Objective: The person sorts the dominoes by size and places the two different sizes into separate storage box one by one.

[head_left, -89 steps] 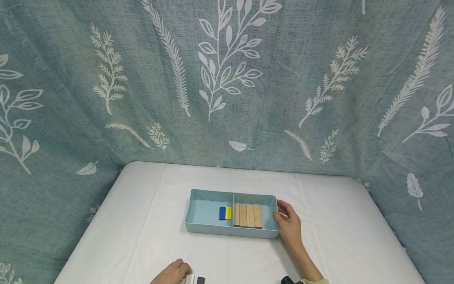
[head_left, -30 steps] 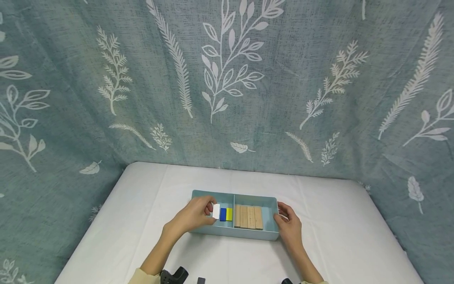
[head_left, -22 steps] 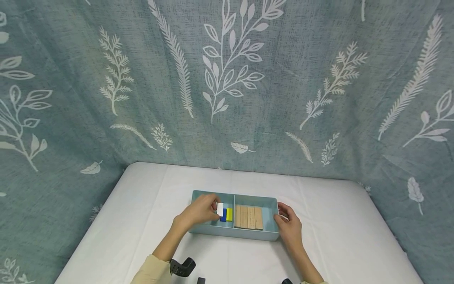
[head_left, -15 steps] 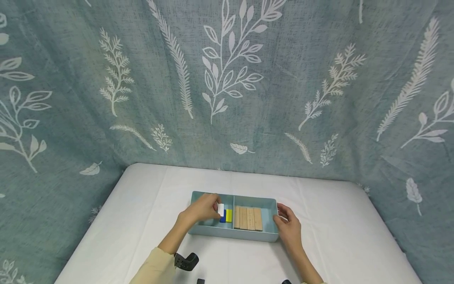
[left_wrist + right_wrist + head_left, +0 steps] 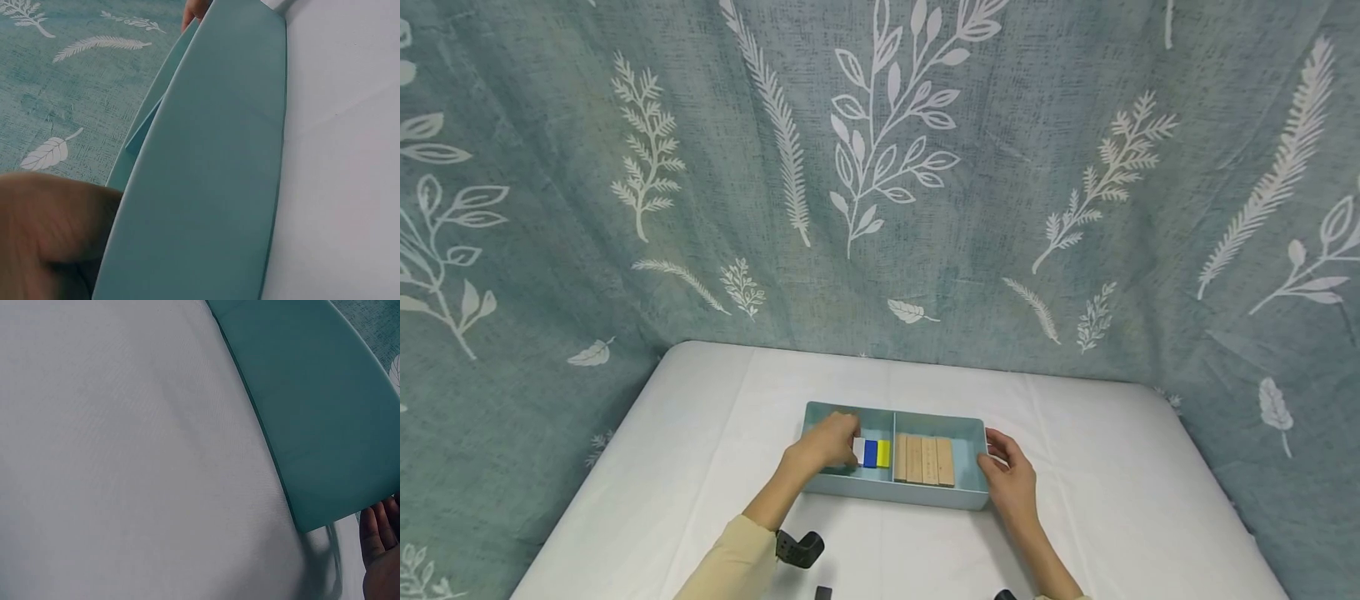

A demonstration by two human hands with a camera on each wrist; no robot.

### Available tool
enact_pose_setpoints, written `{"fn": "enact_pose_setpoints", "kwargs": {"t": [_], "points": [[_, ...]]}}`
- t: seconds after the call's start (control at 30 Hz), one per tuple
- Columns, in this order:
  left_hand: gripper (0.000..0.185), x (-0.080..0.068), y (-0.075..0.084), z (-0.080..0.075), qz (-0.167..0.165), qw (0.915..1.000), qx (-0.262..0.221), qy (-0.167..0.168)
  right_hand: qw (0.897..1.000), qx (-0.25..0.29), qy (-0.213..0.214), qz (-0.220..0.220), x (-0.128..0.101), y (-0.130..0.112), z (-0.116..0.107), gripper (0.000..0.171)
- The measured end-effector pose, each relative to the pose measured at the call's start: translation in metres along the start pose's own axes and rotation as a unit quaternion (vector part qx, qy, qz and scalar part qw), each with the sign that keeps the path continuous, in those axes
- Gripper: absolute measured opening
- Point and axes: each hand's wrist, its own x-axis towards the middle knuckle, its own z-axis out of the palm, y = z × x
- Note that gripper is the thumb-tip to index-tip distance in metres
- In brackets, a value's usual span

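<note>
A light-blue divided box [image 5: 880, 492] stands on the white table. My left hand [image 5: 827, 443] is inside its left compartment, pinching a small white block [image 5: 859, 452] at top and bottom. That block sits beside a blue block [image 5: 871, 454], and a yellow block [image 5: 883, 454] is against the divider. My right hand [image 5: 1011, 475] grips the right end wall, thumb over the rim and fingers outside. In the left wrist view, the front wall hides the blocks and the left fingertips. The right wrist view shows right-hand fingers [image 5: 372, 534] at the box's end.
Several wooden blocks [image 5: 925, 461] lie side by side in the right compartment. A small dark block [image 5: 823, 593] is at the bottom edge of the head view. Black wrist devices [image 5: 801, 550] sit on the forearms. A patterned green-blue curtain [image 5: 880, 167] surrounds the table.
My left hand has brought the white block from the table's front into the left compartment and lowered it beside the blue block. My right hand has stayed on the box's end.
</note>
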Motion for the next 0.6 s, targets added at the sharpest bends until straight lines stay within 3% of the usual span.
{"fn": "enact_pose_setpoints", "kwargs": {"t": [0.6], "points": [[0.040,0.0024,-0.0025,0.0046,-0.019,0.9996,0.017,0.009,1.000,-0.007,0.000,0.009,0.0018,-0.0033,0.0021,0.043]]}}
